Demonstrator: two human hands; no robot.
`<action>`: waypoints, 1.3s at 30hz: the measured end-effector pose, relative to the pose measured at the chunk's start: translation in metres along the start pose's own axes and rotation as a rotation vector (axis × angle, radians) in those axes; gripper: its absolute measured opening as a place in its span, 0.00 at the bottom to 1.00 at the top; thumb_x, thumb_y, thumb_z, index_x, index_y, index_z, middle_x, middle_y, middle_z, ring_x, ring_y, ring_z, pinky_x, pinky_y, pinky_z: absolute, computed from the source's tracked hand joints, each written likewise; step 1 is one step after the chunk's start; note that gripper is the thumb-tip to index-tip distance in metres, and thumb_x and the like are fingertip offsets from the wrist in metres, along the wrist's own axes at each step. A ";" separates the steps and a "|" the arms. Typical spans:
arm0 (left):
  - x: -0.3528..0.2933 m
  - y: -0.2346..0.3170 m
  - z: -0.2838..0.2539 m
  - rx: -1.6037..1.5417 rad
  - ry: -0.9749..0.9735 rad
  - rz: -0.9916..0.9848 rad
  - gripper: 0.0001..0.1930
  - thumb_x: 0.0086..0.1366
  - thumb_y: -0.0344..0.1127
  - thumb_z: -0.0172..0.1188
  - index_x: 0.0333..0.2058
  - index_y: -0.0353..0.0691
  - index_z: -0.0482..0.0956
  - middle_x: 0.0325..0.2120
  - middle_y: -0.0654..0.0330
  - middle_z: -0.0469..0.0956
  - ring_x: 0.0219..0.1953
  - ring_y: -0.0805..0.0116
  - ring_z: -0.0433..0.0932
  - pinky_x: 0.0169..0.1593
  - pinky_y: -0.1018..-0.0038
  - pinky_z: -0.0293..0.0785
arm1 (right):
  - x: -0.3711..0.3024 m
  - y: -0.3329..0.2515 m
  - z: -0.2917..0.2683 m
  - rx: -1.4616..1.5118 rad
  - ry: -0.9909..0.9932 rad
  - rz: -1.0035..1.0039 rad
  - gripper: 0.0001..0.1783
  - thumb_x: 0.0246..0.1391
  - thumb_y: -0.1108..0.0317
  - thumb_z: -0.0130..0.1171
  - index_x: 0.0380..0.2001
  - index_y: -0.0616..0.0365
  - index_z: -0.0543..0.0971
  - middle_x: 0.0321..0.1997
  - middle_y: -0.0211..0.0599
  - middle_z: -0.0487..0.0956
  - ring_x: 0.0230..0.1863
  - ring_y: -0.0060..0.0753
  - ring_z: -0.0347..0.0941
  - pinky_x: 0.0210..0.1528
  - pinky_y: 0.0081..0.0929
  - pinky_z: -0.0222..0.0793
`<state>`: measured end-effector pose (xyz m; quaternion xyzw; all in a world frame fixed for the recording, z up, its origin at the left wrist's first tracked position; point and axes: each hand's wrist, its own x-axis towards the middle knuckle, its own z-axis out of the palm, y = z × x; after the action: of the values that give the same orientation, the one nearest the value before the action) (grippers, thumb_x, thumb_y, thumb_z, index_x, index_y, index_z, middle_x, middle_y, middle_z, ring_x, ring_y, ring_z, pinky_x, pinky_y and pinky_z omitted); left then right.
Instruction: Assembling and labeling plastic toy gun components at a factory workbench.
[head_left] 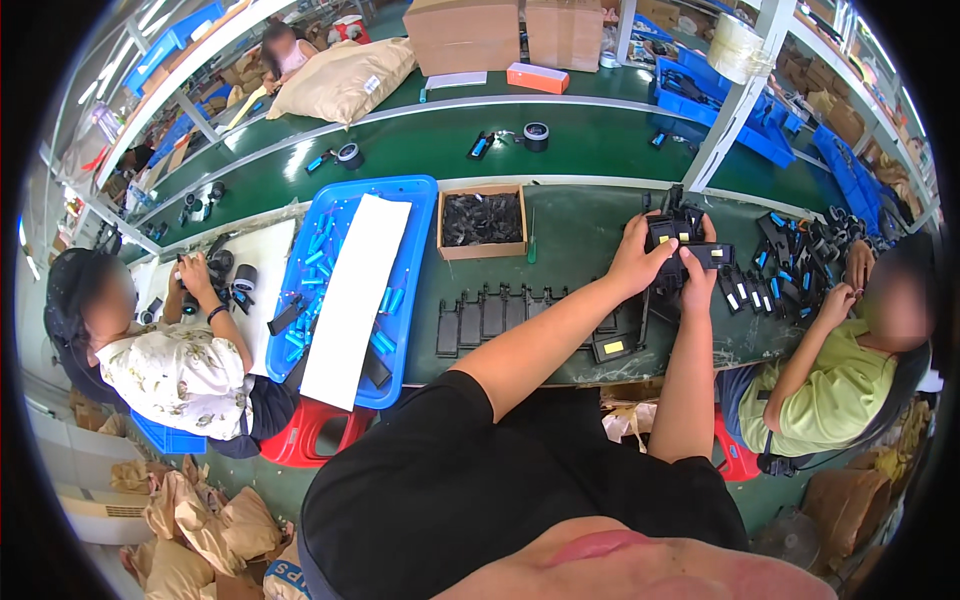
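Note:
Both of my hands are at the right of the green table, gripping a cluster of black plastic housings, some with yellow labels. My left hand wraps its left side, thumb on top. From below and the right, my right hand holds it; how many pieces are in the cluster I cannot tell. Under my left forearm lies a row of flat black plastic pieces, partly hidden. Beside the row, near the table's front edge, is another black piece with a yellow label.
Left stands a blue tray with blue cylinders and a white sheet. Behind are a carton of black parts, a screwdriver and a green conveyor. Co-workers sit left and right, near piled parts.

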<state>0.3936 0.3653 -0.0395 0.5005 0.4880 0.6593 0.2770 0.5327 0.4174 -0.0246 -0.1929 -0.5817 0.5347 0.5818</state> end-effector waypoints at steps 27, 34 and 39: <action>-0.002 -0.007 0.006 0.026 -0.002 0.041 0.34 0.65 0.38 0.65 0.67 0.34 0.66 0.63 0.41 0.68 0.66 0.42 0.70 0.69 0.58 0.65 | -0.004 0.006 -0.005 0.045 0.054 -0.024 0.44 0.50 0.67 0.63 0.72 0.65 0.66 0.73 0.45 0.68 0.72 0.41 0.65 0.77 0.38 0.54; -0.001 -0.011 0.005 0.083 0.001 0.032 0.35 0.64 0.39 0.66 0.68 0.37 0.65 0.65 0.40 0.65 0.67 0.40 0.67 0.70 0.58 0.64 | -0.002 0.009 -0.007 0.021 0.038 -0.052 0.43 0.52 0.69 0.63 0.73 0.64 0.66 0.70 0.45 0.70 0.69 0.39 0.67 0.74 0.36 0.57; 0.000 -0.010 0.004 0.084 -0.005 0.013 0.35 0.64 0.40 0.66 0.67 0.37 0.65 0.66 0.40 0.62 0.68 0.40 0.65 0.71 0.58 0.63 | -0.002 0.007 -0.006 0.009 0.049 -0.040 0.44 0.49 0.67 0.64 0.71 0.67 0.67 0.75 0.47 0.66 0.74 0.42 0.62 0.78 0.39 0.51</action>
<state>0.3963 0.3702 -0.0488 0.5166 0.5111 0.6388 0.2527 0.5354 0.4208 -0.0332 -0.1919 -0.5684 0.5207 0.6074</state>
